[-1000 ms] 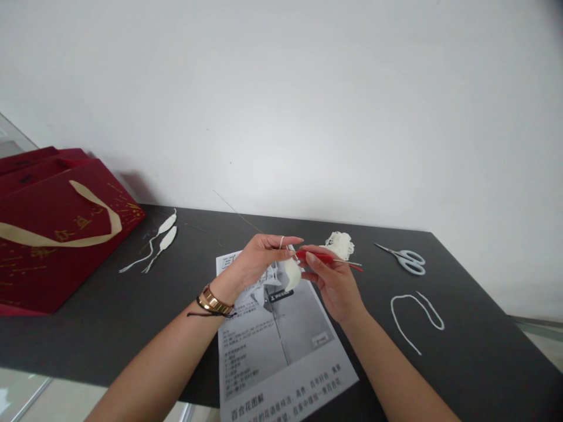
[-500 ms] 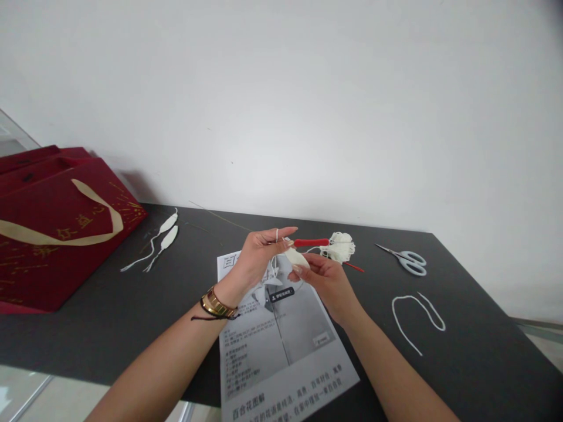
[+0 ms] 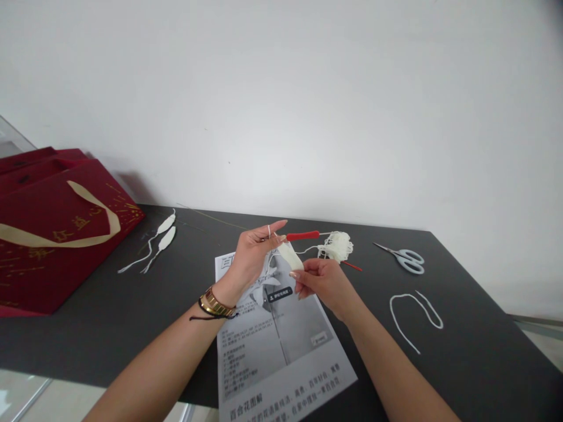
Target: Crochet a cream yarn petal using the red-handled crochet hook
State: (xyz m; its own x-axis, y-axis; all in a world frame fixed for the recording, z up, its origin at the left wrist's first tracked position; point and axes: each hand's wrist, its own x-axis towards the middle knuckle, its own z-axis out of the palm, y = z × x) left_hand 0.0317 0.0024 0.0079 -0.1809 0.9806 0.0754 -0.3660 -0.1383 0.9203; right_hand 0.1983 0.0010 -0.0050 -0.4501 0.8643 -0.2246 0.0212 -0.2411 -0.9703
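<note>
A white crochet piece, long and flat like a petal, is stretched between my hands above a printed sheet. My left hand pinches its upper end, with white yarn looped round a finger. There too sits a crochet hook with a red handle, pointing right; its hook tip is hidden at the left fingers. The lower right end of the piece is pinched between the thumb and fingers of my right hand. A strand leads right to a loose heap of white yarn.
Pattern sheet lies under the hands on the dark table. Scissors and a cut yarn length lie right. Two finished-looking white petals with tails and thin wires lie left, near red gift bags. A red stick pokes from the yarn heap.
My right hand has slid to the lower end of the crochet piece, which now shows more of its length. The hook handle has shifted slightly left and up with my left hand.
</note>
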